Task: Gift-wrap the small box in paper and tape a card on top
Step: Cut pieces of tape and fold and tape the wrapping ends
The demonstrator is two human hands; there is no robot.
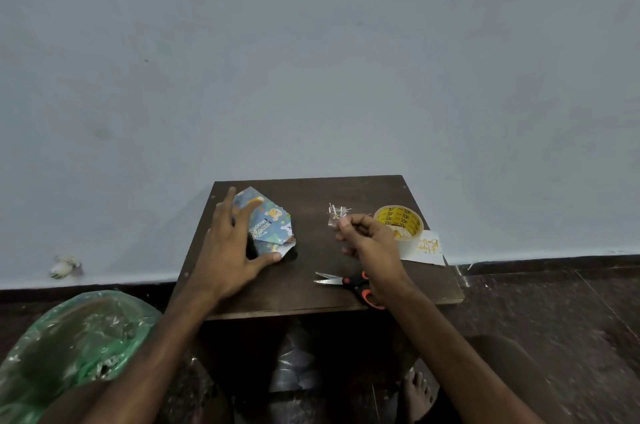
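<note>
The small box (268, 221), partly wrapped in blue cartoon-print paper, lies at the back left of the dark wooden table (311, 295). My left hand (230, 250) holds it, fingers spread over its left side and thumb pressing a paper flap at its near edge. My right hand (369, 238) hovers over the table's middle and pinches a short clear piece of tape (336, 214) between thumb and fingers. A roll of tape (401, 221) with a yellow core stands at the right. Under and beside it lies the white card (427, 248) with gold lettering.
Scissors (349, 283) with orange and black handles lie near the table's front edge, partly under my right wrist. A bin lined with green plastic (76, 347) stands on the floor at the left. A grey wall rises right behind the table. My bare foot (417, 392) shows below.
</note>
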